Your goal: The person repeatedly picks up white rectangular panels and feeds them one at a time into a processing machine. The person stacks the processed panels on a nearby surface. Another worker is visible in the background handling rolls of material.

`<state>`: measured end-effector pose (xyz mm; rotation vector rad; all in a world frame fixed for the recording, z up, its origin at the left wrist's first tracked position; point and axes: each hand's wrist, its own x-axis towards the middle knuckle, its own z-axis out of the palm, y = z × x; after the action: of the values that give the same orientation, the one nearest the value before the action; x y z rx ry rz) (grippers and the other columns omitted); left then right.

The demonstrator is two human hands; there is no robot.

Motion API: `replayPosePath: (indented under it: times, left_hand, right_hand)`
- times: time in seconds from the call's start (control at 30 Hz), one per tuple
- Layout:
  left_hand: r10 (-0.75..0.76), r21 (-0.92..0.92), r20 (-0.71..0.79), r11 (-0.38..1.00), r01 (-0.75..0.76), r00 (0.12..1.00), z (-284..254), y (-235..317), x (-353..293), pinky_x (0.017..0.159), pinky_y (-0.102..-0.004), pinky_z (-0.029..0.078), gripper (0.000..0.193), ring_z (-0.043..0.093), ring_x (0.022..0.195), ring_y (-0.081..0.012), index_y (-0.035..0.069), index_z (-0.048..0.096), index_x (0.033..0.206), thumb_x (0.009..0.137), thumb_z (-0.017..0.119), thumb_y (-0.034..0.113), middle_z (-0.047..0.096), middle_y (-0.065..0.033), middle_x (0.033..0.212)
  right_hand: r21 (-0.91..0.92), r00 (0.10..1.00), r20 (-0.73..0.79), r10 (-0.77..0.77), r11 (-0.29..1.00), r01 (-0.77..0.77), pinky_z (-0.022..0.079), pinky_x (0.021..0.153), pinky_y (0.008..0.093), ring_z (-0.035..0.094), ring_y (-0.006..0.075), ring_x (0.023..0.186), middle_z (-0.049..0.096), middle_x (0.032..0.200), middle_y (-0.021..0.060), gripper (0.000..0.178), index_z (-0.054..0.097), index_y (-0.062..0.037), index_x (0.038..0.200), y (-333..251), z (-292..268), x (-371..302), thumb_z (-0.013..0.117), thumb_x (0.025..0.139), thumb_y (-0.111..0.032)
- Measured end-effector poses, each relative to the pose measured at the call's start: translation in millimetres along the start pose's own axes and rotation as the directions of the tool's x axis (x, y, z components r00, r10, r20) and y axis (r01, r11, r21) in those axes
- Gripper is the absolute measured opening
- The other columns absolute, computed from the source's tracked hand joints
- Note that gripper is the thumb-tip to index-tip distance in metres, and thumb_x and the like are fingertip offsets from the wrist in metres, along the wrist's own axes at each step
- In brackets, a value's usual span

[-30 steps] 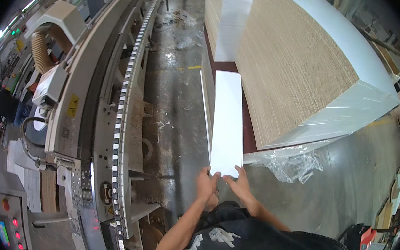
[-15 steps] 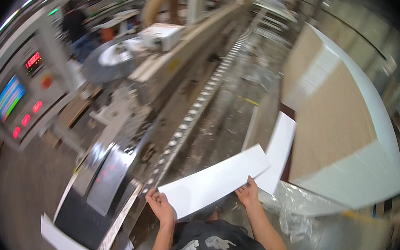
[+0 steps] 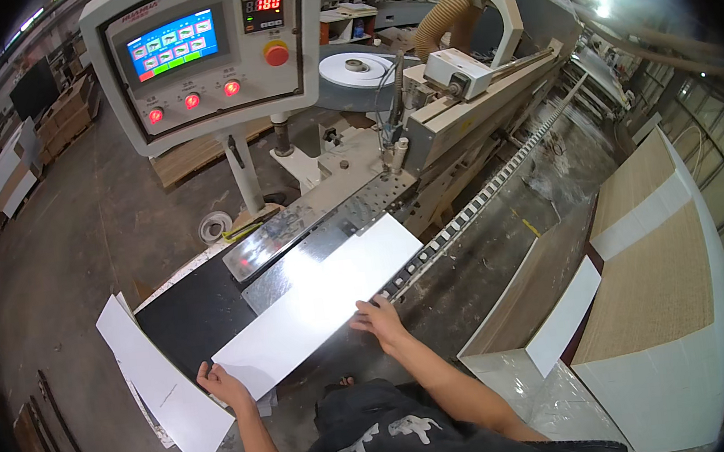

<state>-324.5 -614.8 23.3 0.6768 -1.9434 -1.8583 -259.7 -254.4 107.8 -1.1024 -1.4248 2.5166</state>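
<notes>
A long white panel [image 3: 322,305] lies slantwise on the machine's infeed table, its far end over the shiny metal plate and beside the chain track. My left hand [image 3: 227,390] holds the near-left end at the corner, fingers bent around it. On the panel's right long edge, about midway, my right hand [image 3: 379,321] grips with fingertips on the edge; its underside fingers are partly hidden. The black table surface [image 3: 186,319] shows to the left of the panel. More white panels [image 3: 167,383] lie stacked at the table's left side.
A control box [image 3: 203,57] with a lit screen and red buttons stands ahead on a post. The chain track [image 3: 475,205] runs away to the far right beside the machine body [image 3: 481,103]. On the right are a white strip [image 3: 564,315] and a large stack of boards [image 3: 659,283].
Both hands have brought the white panel leftward and forward, from in front of my body onto the machine table. My view has turned left, and the control box appears larger and nearer the middle.
</notes>
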Motion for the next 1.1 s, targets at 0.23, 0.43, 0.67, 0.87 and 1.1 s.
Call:
replayPosePath:
  times: [0.23,0.43,0.67,0.87,1.1]
  left_hand:
    - [0.092,0.044,0.394,0.992,-0.119,0.914,9.7,25.3,19.9,0.111,-0.0363,0.044,0.065,0.056,0.132,-0.0279,0.001,0.038,0.155,0.100,0.069,0.014,0.054,-0.0232,0.148]
    - [0.203,0.469,0.584,0.706,-0.531,0.786,-13.5,72.0,-16.6,0.120,-0.0463,0.036,0.081,0.050,0.140,-0.0422,0.001,0.050,0.151,0.077,0.085,0.005,0.048,-0.0232,0.158]
    - [0.155,0.549,0.462,0.724,-0.419,0.873,8.9,66.1,-21.3,0.115,-0.0455,0.039,0.057,0.054,0.139,-0.0356,0.006,0.070,0.133,0.078,0.078,-0.006,0.057,-0.0209,0.153]
    - [0.216,0.563,0.504,0.652,-0.508,0.836,50.3,63.0,-46.4,0.117,-0.0481,0.035,0.049,0.052,0.140,-0.0359,0.006,0.071,0.130,0.082,0.077,0.001,0.059,-0.0211,0.150]
    - [0.335,0.538,0.632,0.458,-0.707,0.699,118.5,53.7,-58.2,0.120,-0.0578,0.026,0.033,0.052,0.142,-0.0362,0.005,0.074,0.121,0.092,0.076,0.020,0.075,-0.0099,0.126]
  right_hand:
    - [-0.011,1.000,0.021,0.008,1.000,-0.007,0.060,0.097,0.0379,0.059,0.0305,0.118,0.051,0.137,0.0210,0.076,0.024,0.0078,0.157,-6.4,44.2,65.5,0.070,0.099,-0.010]
    - [-0.224,0.991,0.120,-0.057,0.971,0.083,0.056,0.095,0.0304,0.062,0.0194,0.107,0.055,0.124,0.0118,0.085,0.018,0.0106,0.162,-11.7,45.4,95.2,0.070,0.097,-0.008]
    - [-0.709,0.829,0.293,-0.477,0.473,0.523,0.029,0.124,0.0452,0.009,0.0503,0.159,0.000,0.168,0.0419,0.077,0.031,0.0237,0.150,-1.6,5.0,115.5,0.068,0.099,-0.020]
    - [-0.691,0.843,0.309,-0.441,0.505,0.517,0.028,0.125,0.0456,0.005,0.0517,0.158,-0.003,0.167,0.0418,0.063,0.040,0.0277,0.141,-39.8,-31.8,133.5,0.062,0.102,-0.017]
    - [-0.662,0.770,0.306,-0.560,0.456,0.595,0.015,0.130,0.0485,-0.005,0.0476,0.160,0.012,0.171,0.0325,0.061,0.050,-0.0011,0.152,-93.5,-80.2,181.6,0.069,0.094,-0.011]
